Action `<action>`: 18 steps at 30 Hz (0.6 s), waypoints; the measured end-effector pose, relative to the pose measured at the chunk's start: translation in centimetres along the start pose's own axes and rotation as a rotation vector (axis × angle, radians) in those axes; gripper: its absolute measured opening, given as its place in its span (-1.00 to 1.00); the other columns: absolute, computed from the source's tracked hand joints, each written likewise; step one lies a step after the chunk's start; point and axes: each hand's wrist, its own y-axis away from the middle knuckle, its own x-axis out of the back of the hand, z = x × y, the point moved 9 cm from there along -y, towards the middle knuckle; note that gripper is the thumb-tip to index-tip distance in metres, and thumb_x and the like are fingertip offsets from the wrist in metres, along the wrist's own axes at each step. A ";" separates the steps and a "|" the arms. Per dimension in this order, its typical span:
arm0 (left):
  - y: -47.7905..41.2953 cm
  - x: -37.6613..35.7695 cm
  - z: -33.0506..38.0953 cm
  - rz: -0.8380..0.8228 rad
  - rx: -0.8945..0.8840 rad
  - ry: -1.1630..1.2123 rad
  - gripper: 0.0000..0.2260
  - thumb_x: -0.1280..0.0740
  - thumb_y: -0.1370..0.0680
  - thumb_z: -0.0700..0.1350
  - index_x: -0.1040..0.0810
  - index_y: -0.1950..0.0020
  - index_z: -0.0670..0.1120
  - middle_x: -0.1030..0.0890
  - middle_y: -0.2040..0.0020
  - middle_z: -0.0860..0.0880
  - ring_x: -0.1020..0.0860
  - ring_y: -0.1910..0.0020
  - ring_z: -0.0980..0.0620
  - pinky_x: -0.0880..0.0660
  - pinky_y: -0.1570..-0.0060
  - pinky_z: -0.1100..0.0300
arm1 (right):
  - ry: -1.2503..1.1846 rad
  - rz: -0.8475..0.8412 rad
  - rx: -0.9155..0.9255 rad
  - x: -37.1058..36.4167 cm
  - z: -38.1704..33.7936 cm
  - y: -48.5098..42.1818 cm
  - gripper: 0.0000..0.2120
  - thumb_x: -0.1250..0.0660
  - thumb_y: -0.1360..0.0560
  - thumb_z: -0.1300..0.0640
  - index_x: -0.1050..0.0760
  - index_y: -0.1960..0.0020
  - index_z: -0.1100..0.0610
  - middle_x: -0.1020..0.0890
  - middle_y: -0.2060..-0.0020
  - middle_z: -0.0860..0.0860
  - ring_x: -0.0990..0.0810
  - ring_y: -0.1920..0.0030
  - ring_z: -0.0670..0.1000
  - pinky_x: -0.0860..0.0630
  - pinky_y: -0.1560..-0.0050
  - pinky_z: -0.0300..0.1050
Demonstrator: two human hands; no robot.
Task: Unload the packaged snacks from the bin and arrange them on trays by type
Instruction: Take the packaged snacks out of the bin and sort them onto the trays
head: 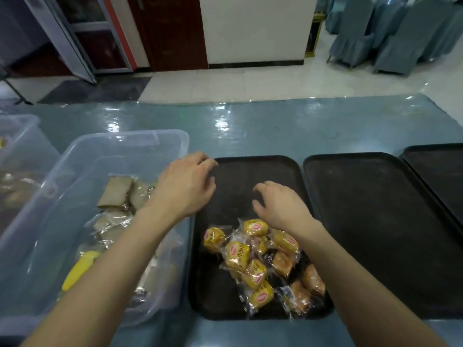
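A clear plastic bin (172, 140) at the left holds grey-brown wrapped snacks (116, 191) and a yellow packet (79, 269). Right of it lies a black tray (250, 169) with a pile of yellow-wrapped cakes (236, 255) and brown ones (313, 280) at its near end. My left hand (184, 186) hovers over the bin's right rim and the tray's left edge, fingers spread, holding nothing. Above the middle of the same tray, just beyond the pile, my right hand (280, 205) is empty with its fingers curled and apart.
A second black tray (375, 221) lies to the right and a third (441, 171) at the far right edge. Another clear bin (17, 136) stands at the far left. All rest on a shiny blue-grey table (250, 126). Covered chairs (390, 36) stand beyond.
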 end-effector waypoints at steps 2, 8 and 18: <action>0.4 1.1 -4.7 0.030 0.051 -0.007 -0.68 -0.36 -0.65 -0.03 -0.65 -0.38 -0.05 -0.65 -0.28 -0.07 -0.65 -0.18 -0.23 -0.61 -0.12 -0.14 | -0.003 0.085 0.008 2.1 -3.7 -1.9 -0.67 -0.30 -0.68 -0.02 -0.59 -0.38 0.07 -0.68 -0.17 0.03 -0.68 -0.15 0.10 -0.65 -0.15 0.10; 1.7 -2.1 -19.0 -0.129 0.139 -0.091 -0.68 -0.33 -0.65 0.03 -0.64 -0.38 0.01 -0.64 -0.31 -0.04 -0.64 -0.24 -0.22 -0.60 -0.15 -0.11 | -0.110 0.326 0.054 5.5 -16.2 -6.8 -0.78 -0.30 -0.64 0.03 -0.65 -0.16 0.10 -0.71 -0.01 0.06 -0.67 0.00 0.18 -0.59 0.04 0.07; 0.1 -16.9 -21.1 -0.623 -0.273 -0.092 0.11 -0.66 -0.35 0.04 -0.09 -0.76 0.04 -0.11 -0.75 -0.11 -0.18 -0.71 -0.17 -0.34 -0.60 -0.13 | -0.342 0.226 -0.208 -4.3 -17.6 -11.2 -0.60 -0.24 -0.59 0.36 -0.62 -0.36 0.18 -0.53 -0.52 0.10 -0.35 -0.63 0.06 -0.39 -0.60 0.10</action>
